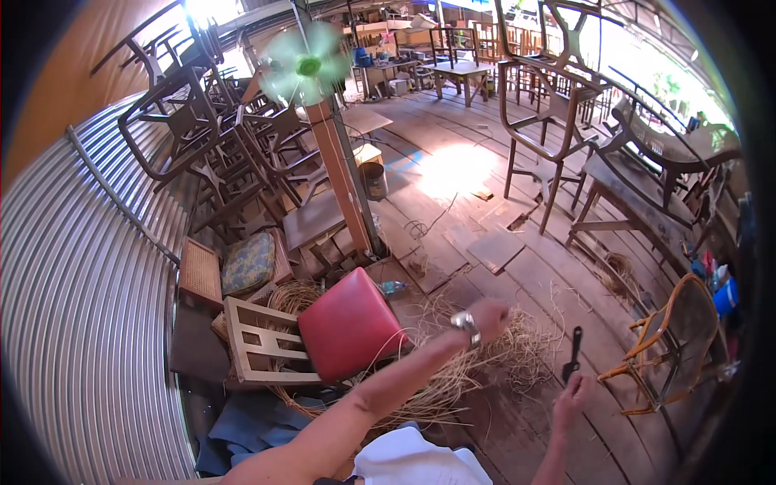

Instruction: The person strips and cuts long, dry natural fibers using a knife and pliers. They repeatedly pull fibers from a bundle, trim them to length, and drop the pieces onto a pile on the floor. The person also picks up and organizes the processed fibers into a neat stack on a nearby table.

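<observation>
My left hand point(490, 318), a metal watch point(466, 322) on its wrist, reaches out above a heap of loose pale cane strips point(517, 356). Its fingers look curled together; whatever they may hold is too small to make out. Lower and to the right, my right hand point(572, 394) is closed at the wider end of a black hand tool point(575, 347). The tool's slim handle points up and away from me, and its exact kind is unclear. Left of the heap, a pale wooden chair with a red padded seat point(349, 323) lies tipped over.
A rattan chair point(667, 347) stands at the right. Stacked wooden chair frames point(186, 121) crowd the back left, beside a corrugated metal wall point(105, 307). A green fan point(308, 65) is on a post point(335, 174). A worktable point(638, 190) stands at the back right.
</observation>
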The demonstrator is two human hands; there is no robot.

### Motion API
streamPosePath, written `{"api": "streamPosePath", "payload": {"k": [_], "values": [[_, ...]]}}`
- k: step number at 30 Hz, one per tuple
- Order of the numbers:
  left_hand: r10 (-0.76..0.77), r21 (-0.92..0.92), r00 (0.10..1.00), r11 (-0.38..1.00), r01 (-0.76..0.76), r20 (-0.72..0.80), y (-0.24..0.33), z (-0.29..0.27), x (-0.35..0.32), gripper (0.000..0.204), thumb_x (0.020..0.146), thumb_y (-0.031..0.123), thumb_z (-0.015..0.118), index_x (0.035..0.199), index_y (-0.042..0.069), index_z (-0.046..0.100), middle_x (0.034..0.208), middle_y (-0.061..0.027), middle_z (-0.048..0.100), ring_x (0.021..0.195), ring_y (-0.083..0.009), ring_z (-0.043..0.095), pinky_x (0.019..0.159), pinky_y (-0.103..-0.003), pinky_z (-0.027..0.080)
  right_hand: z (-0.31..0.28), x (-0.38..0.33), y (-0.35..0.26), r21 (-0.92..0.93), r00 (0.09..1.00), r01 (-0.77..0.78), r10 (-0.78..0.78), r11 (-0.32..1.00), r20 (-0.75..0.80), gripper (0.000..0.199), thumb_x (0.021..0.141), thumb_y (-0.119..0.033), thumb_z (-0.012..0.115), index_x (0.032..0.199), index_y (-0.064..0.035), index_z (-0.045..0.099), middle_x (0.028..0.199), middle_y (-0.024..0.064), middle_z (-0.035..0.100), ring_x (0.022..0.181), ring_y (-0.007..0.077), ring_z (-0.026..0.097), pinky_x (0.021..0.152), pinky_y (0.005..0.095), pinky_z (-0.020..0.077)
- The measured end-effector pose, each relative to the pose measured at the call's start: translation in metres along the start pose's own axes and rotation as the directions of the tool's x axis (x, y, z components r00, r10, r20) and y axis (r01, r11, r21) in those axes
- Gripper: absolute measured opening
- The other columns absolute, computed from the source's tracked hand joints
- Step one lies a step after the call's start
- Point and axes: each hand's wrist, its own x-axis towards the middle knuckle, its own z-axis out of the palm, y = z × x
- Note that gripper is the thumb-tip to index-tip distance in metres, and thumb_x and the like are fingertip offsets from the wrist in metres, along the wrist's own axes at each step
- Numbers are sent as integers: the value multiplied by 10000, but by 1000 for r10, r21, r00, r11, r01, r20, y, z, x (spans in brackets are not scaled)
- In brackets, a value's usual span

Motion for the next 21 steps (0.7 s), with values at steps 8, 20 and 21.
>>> {"api": "streamPosePath", "payload": {"k": [8,20,21], "values": [[-82,-357,893,897,259,442,20,130,-157,388,917,411,572,879,35,663,761,-128,640,681,-228,604,641,-382,474,36,-80,28,-96,961,82,-53,992,270,260,974,-231,508,818,-24,488,623,60,465,576,166,437,525,349,381],[-452,-53,672,806,589,586,-89,-81,-226,306,925,344,609,962,54,697,682,8,606,633,-78,527,592,-282,458,-180,110,164,-323,971,129,-54,938,232,233,957,-240,509,883,-25,563,834,127,563,749,237,562,667,390,455],[-483,-83,675,777,624,558,-91,-95,-229,283,918,324,622,971,57,700,693,10,620,640,-74,541,600,-281,469,-188,120,109,-234,910,-278,334,932,246,230,954,-232,510,899,-14,562,881,140,567,816,254,563,719,404,449]]}}
